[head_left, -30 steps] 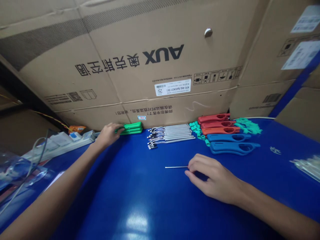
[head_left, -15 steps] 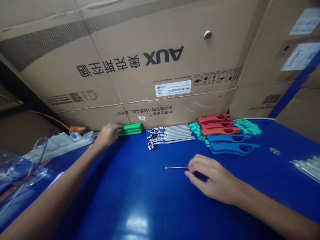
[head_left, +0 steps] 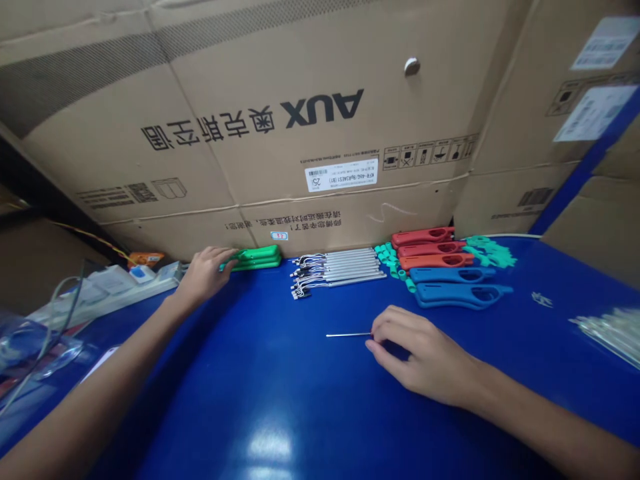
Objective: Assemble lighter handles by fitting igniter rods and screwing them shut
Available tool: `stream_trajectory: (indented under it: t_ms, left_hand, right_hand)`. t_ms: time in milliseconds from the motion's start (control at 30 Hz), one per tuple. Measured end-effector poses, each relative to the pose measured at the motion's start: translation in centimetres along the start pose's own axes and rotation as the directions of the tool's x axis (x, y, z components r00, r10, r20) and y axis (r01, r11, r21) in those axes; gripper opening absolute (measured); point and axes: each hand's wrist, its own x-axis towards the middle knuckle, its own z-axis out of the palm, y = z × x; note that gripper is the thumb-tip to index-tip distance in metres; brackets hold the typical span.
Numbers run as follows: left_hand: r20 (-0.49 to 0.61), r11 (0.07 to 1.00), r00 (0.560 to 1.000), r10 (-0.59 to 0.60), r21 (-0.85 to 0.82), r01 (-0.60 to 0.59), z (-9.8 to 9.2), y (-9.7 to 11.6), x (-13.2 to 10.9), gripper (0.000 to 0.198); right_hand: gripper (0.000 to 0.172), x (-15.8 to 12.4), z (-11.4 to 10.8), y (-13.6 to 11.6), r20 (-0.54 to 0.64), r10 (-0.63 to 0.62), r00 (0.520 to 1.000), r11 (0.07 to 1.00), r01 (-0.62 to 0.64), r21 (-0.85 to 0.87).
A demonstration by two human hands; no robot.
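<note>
The right hand [head_left: 423, 357] pinches a thin metal pin [head_left: 349, 335] between thumb and fingers over the blue bench [head_left: 240, 413]; the left hand [head_left: 203, 277], half curled, touches stacked green plastic pieces [head_left: 257, 257] (grip unclear). Behind, an upside-down carton [head_left: 200, 173] reads AUX and KFR-46G/BpR3AES1 (B1).

My workshop assembly bench: brown cardboard AUX air-conditioner cartons [head_left: 250, 167] stand stacked behind a glossy blue bench top [head_left: 250, 387], which carries sorted rows of green plastic parts [head_left: 257, 258], red plastic parts [head_left: 435, 250], blue plastic parts [head_left: 460, 295] and slim metal rods [head_left: 335, 268].
</note>
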Motion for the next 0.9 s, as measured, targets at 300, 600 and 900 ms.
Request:
stream_trajectory:
  t_ms: [300, 600, 900]
  left_hand:
    - [-0.089, 0.92, 0.937, 0.337, -0.179, -0.348, -2.5, 11.5, -3.4, 0.027]
    - [-0.16, 0.814, 0.898, 0.409, -0.382, -0.439, -3.4, 20.2, -6.5, 0.035]
    - [-0.218, 0.833, 0.931, 0.291, -0.421, -0.359, -1.0, 20.0, -7.8, 0.053]
  right_hand:
    - [0.018, -0.3, 0.2, 0.5, 0.255, 0.175, 0.951, 0.962, -0.11, -0.248]
    - [0.024, 0.6, -1.4, 0.4, 0.239, 0.251, 0.938, 0.935, -0.171, -0.311]
    - [0.008, 0.9, -9.0, 3.6, 0.003, 0.65, 0.76, 0.657, -0.559, -0.506]
